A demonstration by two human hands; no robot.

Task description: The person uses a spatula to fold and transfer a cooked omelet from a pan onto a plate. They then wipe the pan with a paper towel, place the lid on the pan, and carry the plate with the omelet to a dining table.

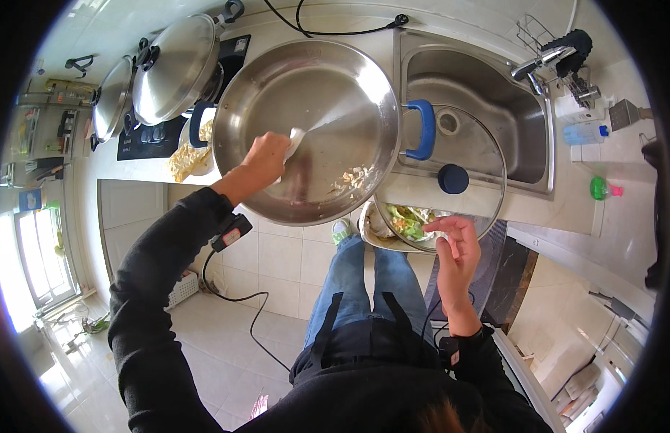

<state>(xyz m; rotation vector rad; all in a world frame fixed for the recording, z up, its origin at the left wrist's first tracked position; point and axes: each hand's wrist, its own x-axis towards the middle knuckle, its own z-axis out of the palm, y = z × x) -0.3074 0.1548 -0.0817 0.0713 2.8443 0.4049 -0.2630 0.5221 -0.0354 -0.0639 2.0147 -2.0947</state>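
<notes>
A wide stainless steel pan [313,97] with blue side handles [421,130] takes up the worktop in front of me. My left hand [267,157] grips a crumpled white paper or cloth wipe [295,142] against the pan's inner floor. Pale food scraps [354,178] lie at the pan's near right side. My right hand [458,249] has its fingers apart, by the near rim of a clear glass lid; whether it touches the rim I cannot tell. This lid [489,178], with a dark blue knob [453,178], spans the sink's edge and overhangs the counter.
Below the lid, a bin [370,227] holds vegetable scraps [413,219]. To the right is a steel sink [497,97] with a tap [546,62]. Lidded pans [178,70] stand on the black hob [151,140] at left. Food [191,157] sits beside the pan.
</notes>
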